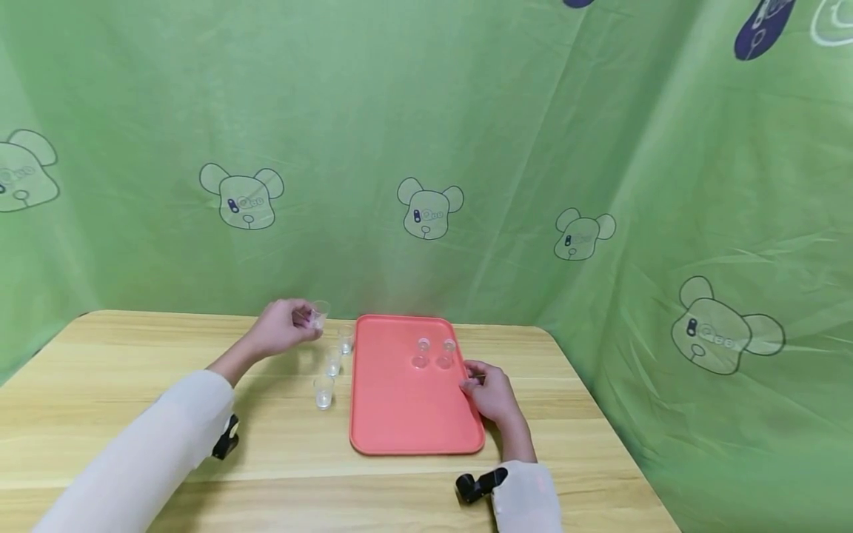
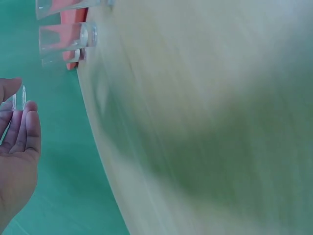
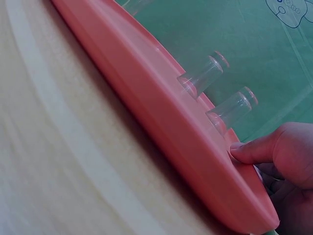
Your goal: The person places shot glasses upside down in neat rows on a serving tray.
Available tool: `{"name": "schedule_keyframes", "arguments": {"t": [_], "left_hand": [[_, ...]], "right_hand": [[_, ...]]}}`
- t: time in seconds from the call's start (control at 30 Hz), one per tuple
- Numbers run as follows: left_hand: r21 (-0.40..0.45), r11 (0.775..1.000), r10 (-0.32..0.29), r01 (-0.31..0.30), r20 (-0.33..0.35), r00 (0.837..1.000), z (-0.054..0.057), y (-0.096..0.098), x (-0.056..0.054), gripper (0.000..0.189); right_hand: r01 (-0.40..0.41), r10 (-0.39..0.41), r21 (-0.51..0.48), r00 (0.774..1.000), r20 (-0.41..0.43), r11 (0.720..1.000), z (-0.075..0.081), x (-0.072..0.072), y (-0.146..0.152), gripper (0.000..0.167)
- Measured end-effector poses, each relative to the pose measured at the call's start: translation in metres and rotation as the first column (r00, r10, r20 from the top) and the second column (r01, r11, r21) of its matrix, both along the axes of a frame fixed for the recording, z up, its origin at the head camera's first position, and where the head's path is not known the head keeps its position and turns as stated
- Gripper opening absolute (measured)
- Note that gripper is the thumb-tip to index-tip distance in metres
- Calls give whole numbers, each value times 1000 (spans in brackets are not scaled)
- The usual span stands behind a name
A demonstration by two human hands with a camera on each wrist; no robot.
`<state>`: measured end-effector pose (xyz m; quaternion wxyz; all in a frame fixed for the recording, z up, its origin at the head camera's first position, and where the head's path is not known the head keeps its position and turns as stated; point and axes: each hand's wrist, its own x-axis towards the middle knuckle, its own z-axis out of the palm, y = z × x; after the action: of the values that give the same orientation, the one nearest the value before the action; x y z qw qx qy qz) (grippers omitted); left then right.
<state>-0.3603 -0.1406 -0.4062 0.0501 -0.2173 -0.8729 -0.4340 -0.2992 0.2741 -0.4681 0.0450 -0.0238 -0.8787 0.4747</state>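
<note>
My left hand (image 1: 285,327) pinches a small clear shot glass (image 1: 320,314) between thumb and fingertips, raised over the table's back edge. In the left wrist view, that hand (image 2: 19,142) shows at the left border with the glass's thick base visible. Three similar glasses (image 1: 323,392) stand upright on the table in a slanting row, left of a red tray (image 1: 406,414). Two more glasses (image 3: 232,111) sit upside down on the tray, towards its back right. My right hand (image 1: 492,389) grips the tray's right rim, the thumb (image 3: 252,152) over its inner side.
Light wooden table (image 1: 280,474) under everything. A green cloth backdrop (image 1: 346,133) with printed bear heads hangs behind it and along the right side. Black wrist cameras (image 1: 481,485) are strapped over the white sleeves (image 1: 153,451).
</note>
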Motion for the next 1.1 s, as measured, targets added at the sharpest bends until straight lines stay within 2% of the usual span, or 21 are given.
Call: {"name": "schedule_keyframes", "arguments": {"t": [0.27,0.47,0.73,1.1], "left_hand": [[1,999,-33,33,-8,999,10,11,-3,39],[-19,999,-42,42,-3,999,14,17,-3,40],[-16,997,-80,80,-9,997,21,36,-4,38],[-32,993,-117,116,-13,993,22,63,-10,36]], "right_hand": [[14,-14,8,1000,-4,1000,3,1,-1,42],[-12,12,0,1000,-12,1000,2,-2,-8,42],[2,-2,5,1000,-6,1000,1,-1,-6,41],[7,-7,22,1000,-8,1000,-1,0,0,41]]}}
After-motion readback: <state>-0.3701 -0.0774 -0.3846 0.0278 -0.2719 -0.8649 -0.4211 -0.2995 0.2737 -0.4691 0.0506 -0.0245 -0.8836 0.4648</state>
